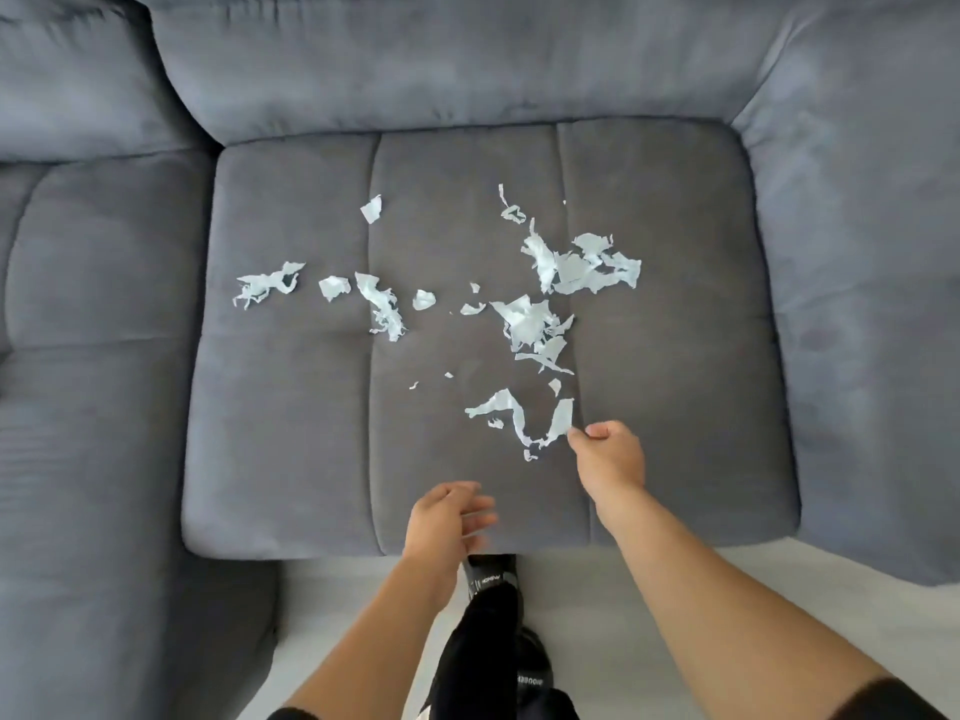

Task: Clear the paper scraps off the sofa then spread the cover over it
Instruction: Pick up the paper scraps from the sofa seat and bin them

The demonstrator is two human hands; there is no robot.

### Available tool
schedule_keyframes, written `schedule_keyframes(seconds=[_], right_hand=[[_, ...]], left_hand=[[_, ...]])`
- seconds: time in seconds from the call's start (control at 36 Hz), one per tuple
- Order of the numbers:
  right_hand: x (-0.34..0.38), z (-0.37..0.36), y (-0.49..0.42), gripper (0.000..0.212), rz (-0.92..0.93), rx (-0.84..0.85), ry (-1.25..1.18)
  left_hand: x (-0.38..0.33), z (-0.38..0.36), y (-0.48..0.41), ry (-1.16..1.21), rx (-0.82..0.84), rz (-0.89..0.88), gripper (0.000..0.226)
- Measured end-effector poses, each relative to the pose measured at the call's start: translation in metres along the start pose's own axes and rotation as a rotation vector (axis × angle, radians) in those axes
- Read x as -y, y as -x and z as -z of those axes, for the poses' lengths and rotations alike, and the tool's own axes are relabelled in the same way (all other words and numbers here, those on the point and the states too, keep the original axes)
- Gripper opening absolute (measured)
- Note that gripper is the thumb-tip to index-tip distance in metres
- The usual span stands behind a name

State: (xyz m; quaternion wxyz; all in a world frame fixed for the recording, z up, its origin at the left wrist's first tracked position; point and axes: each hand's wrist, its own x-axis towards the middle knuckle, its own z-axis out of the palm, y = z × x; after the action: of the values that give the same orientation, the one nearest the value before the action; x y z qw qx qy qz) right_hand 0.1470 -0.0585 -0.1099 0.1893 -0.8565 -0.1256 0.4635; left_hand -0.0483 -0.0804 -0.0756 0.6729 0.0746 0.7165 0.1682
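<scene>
Several torn pale paper scraps (530, 324) lie scattered over the grey sofa seat cushion (291, 433). The nearest one is a long curved strip (511, 415) near the cushion's front. My right hand (608, 454) pinches the right end of that strip between thumb and fingertips. Over the cushion's front edge my left hand (449, 517) hovers, fingers relaxed and spread, palm turned right, holding nothing. More scrap clusters lie at the far right (582, 267) and at the left (265, 285). No cover is in view.
The sofa's back cushions (467, 70) rise behind the seat, another seat section (93, 356) adjoins on the left and a padded arm (872, 304) on the right. Pale floor (597, 605) and my dark-clad leg and shoe (488, 615) are below.
</scene>
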Motion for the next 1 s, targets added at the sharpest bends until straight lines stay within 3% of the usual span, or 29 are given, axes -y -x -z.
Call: schedule_keyframes(seconds=[0.08,0.17,0.28,0.36,0.44,0.5,0.58,0.64,0.72,0.83,0.94,1.0], right_hand=[[0.004,-0.022,-0.016,0.026,-0.012,-0.038,0.022],[0.006,-0.033,-0.025,0.013,-0.02,-0.092,-0.004],[0.018,-0.027,0.0,0.014,0.092,-0.096,-0.087],[0.023,-0.013,0.04,0.013,0.205,-0.002,-0.072],[0.013,-0.008,0.072,0.026,0.326,0.177,0.193],[0.007,-0.008,0.083,0.022,0.407,0.226,0.295],[0.003,-0.011,0.078,0.014,0.405,0.237,0.208],[0.005,-0.017,0.067,0.012,0.343,0.167,0.135],[0.015,-0.032,0.046,0.014,0.286,0.049,0.119],[0.035,-0.06,0.014,0.03,0.264,0.064,0.176],[0.04,-0.08,-0.005,0.005,0.235,0.071,0.314],[0.041,-0.08,0.0,0.01,0.291,0.009,0.315]], left_hand=[[-0.007,-0.002,-0.019,0.058,0.031,0.062,0.018],[-0.01,-0.009,-0.034,0.069,0.077,0.111,0.021],[-0.016,-0.012,-0.042,0.037,0.175,0.152,0.031],[-0.028,-0.014,-0.032,0.043,0.406,0.212,0.043],[-0.035,-0.016,-0.014,0.086,0.616,0.22,0.045],[-0.034,-0.02,-0.008,0.066,0.574,0.173,0.036],[-0.026,-0.021,-0.011,-0.036,0.306,0.053,0.029],[-0.018,-0.016,-0.018,0.021,0.158,0.047,0.028],[-0.009,-0.002,-0.026,0.132,0.064,0.083,0.029],[-0.003,0.016,-0.031,0.212,0.028,0.12,0.038],[-0.002,0.023,-0.038,0.249,0.043,0.124,0.033],[-0.004,0.022,-0.04,0.275,0.067,0.142,0.027]])
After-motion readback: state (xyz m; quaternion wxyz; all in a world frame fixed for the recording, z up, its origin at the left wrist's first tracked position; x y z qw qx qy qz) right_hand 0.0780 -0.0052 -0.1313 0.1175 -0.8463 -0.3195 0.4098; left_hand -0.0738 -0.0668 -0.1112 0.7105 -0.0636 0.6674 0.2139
